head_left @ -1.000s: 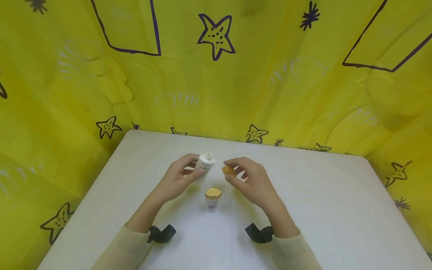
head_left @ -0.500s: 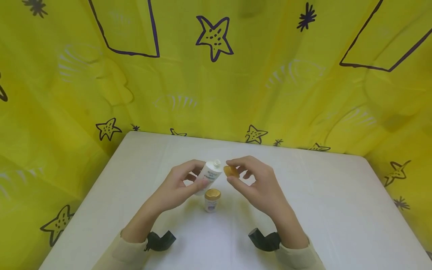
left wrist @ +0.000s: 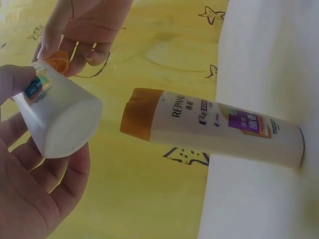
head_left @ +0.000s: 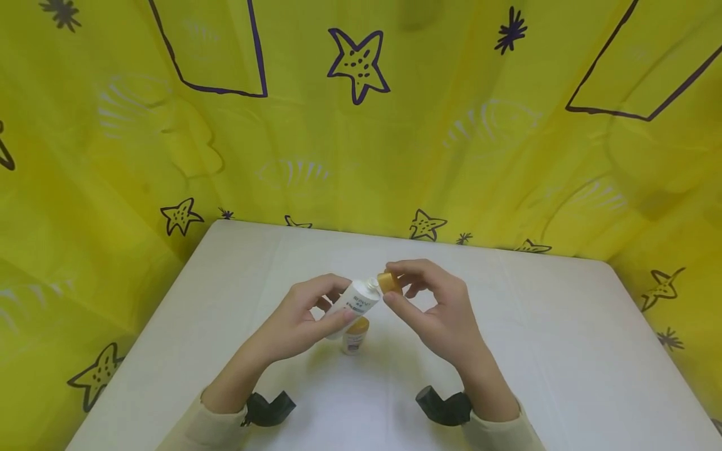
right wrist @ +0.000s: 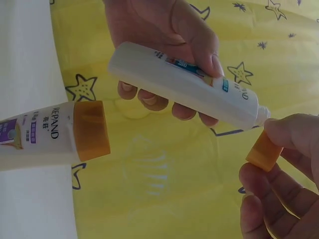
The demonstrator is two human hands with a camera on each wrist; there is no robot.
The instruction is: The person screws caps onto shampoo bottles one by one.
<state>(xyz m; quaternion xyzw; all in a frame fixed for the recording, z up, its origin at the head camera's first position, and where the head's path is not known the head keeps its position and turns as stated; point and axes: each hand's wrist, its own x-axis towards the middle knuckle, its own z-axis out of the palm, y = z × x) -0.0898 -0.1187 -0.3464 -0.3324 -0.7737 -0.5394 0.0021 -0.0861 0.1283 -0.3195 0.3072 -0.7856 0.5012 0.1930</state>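
Currently, left hand (head_left: 299, 318) grips a tilted white bottle (head_left: 355, 302) above the table (head_left: 536, 344), fingers curled round it; neck (right wrist: 262, 115) uncovered. Right hand (head_left: 447, 313) pinches the orange cap (head_left: 389, 283) just beside the neck, not seated. Second bottle (head_left: 353, 342) stands capped on the table. Contents of both not visible.

A: What hangs behind the counter (head_left: 570, 351)?
B: A yellow curtain (head_left: 406, 163), printed with dark-outlined starfish (head_left: 358, 66) and pale shells (head_left: 299, 169).
A: And the counter itself?
B: White, with rounded far corners, its far edge close to the curtain. The light is soft, shadows faint.
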